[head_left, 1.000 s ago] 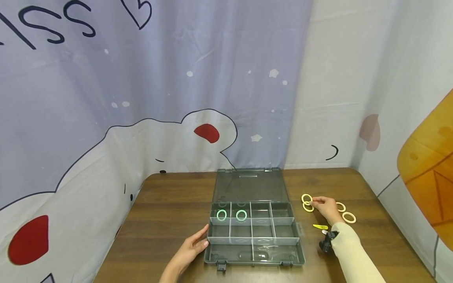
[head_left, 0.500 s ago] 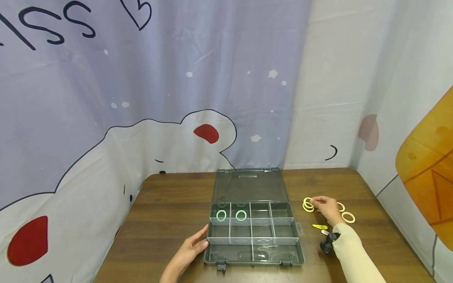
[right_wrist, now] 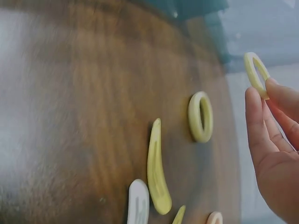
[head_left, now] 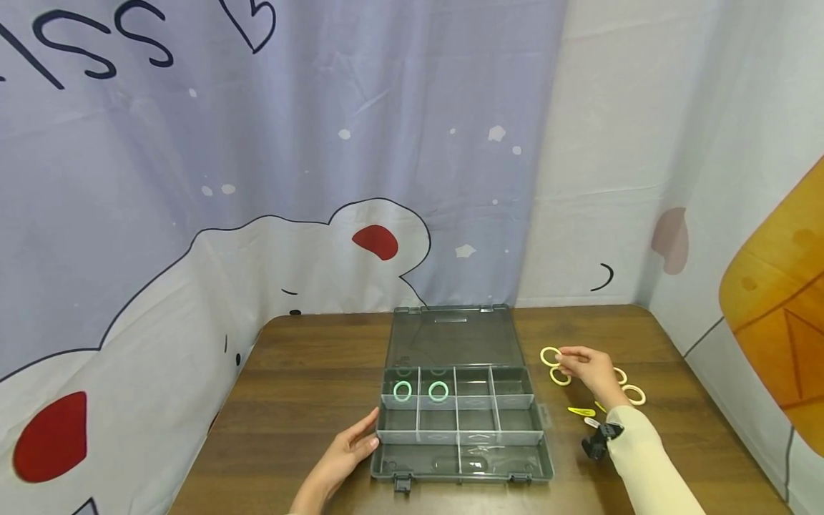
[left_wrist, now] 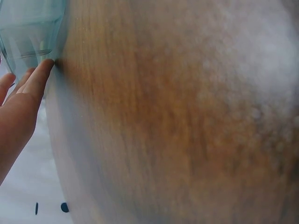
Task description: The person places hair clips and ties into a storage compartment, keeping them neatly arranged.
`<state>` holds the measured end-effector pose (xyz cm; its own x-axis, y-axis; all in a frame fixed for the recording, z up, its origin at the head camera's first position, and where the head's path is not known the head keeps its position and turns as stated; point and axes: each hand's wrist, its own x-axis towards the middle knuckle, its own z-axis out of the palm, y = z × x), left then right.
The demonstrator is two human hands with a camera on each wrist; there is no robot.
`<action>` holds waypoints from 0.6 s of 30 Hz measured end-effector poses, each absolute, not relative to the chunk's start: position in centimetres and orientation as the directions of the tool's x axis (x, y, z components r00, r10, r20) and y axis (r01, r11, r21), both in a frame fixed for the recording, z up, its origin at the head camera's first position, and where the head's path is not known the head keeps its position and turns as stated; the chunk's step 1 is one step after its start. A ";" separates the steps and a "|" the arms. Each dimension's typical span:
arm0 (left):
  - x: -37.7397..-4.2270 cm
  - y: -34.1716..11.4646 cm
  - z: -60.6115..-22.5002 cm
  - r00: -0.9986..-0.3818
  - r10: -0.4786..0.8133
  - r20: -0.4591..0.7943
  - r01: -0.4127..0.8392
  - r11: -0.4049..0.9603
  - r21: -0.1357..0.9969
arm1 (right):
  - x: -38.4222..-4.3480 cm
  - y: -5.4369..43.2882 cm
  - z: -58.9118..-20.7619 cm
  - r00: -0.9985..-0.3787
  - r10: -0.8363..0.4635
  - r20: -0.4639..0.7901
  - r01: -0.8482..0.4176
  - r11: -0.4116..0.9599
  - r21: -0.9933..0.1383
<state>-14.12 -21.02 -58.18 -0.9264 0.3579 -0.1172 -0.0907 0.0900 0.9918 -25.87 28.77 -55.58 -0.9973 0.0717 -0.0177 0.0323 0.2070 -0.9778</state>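
In the head view, my right hand (head_left: 589, 367) pinches a pale yellow hair tie (right_wrist: 249, 70) between thumb and fingertips, raised off the table. A second yellow hair tie (head_left: 561, 384) lies just below it on the wood. My left hand (head_left: 343, 453) rests its nearly straight fingers against the left side of a grey see-through compartment box (head_left: 418, 458). Two mint green hair ties (head_left: 395, 392) (head_left: 430, 392) sit in the box's back row, one each in the two leftmost compartments. The left wrist view shows only part of the left hand (left_wrist: 25, 100) at the box's side.
The box's lid (head_left: 453, 340) lies folded back toward the curtain. Near my right wrist are a yellow snap clip (head_left: 582, 412), a white snap clip (head_left: 591, 423) and part of another yellow clip (right_wrist: 179, 215). Farther right lie a cream hair tie (head_left: 644, 395) and a partly hidden one (head_left: 625, 376).
My right hand has lifted the upper yellow hair tie and moved it slightly up and left, away from the other one. The left hand and box have stayed in place.
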 end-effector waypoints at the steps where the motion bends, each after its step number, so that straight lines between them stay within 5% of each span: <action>1: -14.1 -21.0 -58.2 -0.926 0.358 -0.118 -0.091 0.091 0.992 | -25.9 28.6 -55.3 -0.998 0.061 -0.020 0.031 0.191 -0.981; 18: -14.2 -21.0 -58.3 -0.927 0.363 -0.090 -0.059 0.096 0.994 | -26.0 22.8 -51.8 -0.973 -0.229 -0.016 0.001 0.064 -0.998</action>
